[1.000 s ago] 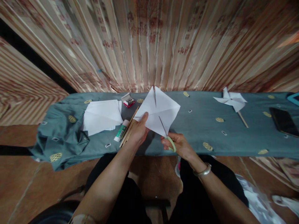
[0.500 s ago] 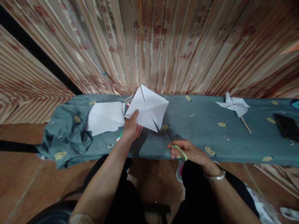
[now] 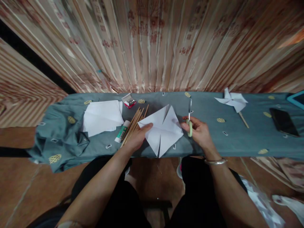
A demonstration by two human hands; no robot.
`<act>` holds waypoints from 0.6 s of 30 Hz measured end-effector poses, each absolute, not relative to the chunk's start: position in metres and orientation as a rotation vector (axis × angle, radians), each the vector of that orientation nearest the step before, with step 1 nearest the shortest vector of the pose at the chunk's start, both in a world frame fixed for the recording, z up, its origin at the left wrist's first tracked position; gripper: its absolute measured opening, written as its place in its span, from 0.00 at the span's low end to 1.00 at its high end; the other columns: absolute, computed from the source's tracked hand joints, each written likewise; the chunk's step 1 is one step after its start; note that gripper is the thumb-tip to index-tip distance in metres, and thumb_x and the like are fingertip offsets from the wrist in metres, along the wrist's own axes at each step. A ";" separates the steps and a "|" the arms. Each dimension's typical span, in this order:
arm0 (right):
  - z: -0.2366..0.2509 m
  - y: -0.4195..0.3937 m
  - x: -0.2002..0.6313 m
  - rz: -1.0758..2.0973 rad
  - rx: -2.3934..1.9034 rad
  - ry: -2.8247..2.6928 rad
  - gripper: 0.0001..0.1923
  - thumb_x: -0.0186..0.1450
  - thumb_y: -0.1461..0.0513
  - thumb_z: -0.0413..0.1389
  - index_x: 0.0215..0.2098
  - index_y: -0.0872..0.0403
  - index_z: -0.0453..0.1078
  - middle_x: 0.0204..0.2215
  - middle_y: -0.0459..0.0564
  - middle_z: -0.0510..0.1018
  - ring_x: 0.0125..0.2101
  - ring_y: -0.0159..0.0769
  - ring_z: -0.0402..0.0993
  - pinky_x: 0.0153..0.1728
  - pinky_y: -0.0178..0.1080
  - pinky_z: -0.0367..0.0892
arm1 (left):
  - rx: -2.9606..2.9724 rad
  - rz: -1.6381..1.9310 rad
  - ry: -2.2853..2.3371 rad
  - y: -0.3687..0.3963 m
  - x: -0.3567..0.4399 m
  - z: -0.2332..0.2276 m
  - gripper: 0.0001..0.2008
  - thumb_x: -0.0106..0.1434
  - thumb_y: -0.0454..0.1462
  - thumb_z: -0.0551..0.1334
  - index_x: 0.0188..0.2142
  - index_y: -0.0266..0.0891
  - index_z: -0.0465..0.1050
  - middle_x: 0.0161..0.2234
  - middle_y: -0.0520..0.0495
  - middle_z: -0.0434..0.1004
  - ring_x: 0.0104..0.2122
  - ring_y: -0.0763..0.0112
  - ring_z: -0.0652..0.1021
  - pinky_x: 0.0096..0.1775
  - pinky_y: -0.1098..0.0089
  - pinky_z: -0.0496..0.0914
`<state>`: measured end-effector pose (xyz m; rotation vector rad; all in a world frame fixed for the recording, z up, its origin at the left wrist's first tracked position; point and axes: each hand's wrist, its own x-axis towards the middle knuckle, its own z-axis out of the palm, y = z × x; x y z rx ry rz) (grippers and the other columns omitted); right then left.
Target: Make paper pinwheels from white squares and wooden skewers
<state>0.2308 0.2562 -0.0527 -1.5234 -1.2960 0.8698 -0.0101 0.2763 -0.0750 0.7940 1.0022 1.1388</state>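
Note:
A square sheet of white paper (image 3: 163, 128) is pinched at its left corner by my left hand (image 3: 140, 134), thumb on top. Two slits show in it, one running in from the upper corner and one from the lower corner. My right hand (image 3: 198, 129), just right of the sheet, is closed on green-handled scissors (image 3: 190, 122) whose blades point up and away from me. Beside my left hand lie several wooden sticks (image 3: 134, 123) and a glue stick (image 3: 122, 131). A stack of white paper (image 3: 103, 117) rests farther left.
Behind the sticks is a small red-and-white box (image 3: 129, 101) with shiny metal pieces. A white paper pinwheel (image 3: 234, 101) on a stick lies to the right, then a black phone (image 3: 283, 122) and a blue-edged object (image 3: 296, 99). A curtain (image 3: 152, 47) hangs behind the cloth-covered table (image 3: 209, 142).
The paper has moved right and down and turned in my left hand, uncovering the box, sticks and glue stick. My right hand has risen, and the scissors now point upward.

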 end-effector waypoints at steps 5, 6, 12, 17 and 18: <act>-0.051 0.253 0.216 1.237 -1.451 -1.256 0.24 0.45 0.50 0.69 0.35 0.55 0.77 0.19 0.41 0.76 0.19 0.28 0.66 0.21 0.33 0.61 | 0.816 1.066 1.011 0.274 -0.010 -0.076 0.24 0.49 0.43 0.73 0.44 0.34 0.77 0.46 0.38 0.81 0.51 0.49 0.77 0.55 0.54 0.68; -0.051 0.253 0.214 1.285 -1.449 -1.234 0.23 0.45 0.50 0.69 0.34 0.55 0.77 0.19 0.41 0.76 0.19 0.28 0.65 0.20 0.32 0.60 | 0.804 1.066 1.003 0.274 -0.010 -0.075 0.24 0.49 0.43 0.73 0.43 0.34 0.77 0.45 0.39 0.82 0.51 0.49 0.77 0.55 0.54 0.68; -0.053 0.256 0.201 1.219 -1.440 -0.988 0.22 0.39 0.51 0.71 0.27 0.54 0.75 0.18 0.41 0.75 0.18 0.28 0.64 0.20 0.32 0.60 | 0.598 1.034 0.742 0.278 -0.012 -0.062 0.27 0.53 0.51 0.69 0.47 0.37 0.75 0.44 0.41 0.82 0.49 0.51 0.78 0.55 0.53 0.69; -0.053 0.266 0.186 1.064 -1.372 -0.804 0.22 0.39 0.49 0.71 0.26 0.52 0.73 0.19 0.41 0.76 0.20 0.29 0.64 0.24 0.34 0.64 | 0.556 0.986 0.643 0.268 -0.002 -0.052 0.28 0.51 0.55 0.69 0.46 0.41 0.75 0.49 0.40 0.79 0.50 0.49 0.78 0.52 0.50 0.71; -0.053 0.267 0.183 1.056 -1.361 -0.812 0.23 0.39 0.48 0.70 0.26 0.52 0.72 0.19 0.42 0.76 0.20 0.29 0.65 0.25 0.35 0.64 | 0.565 1.006 0.666 0.265 0.002 -0.051 0.27 0.50 0.54 0.70 0.44 0.41 0.75 0.48 0.40 0.79 0.50 0.50 0.78 0.52 0.50 0.71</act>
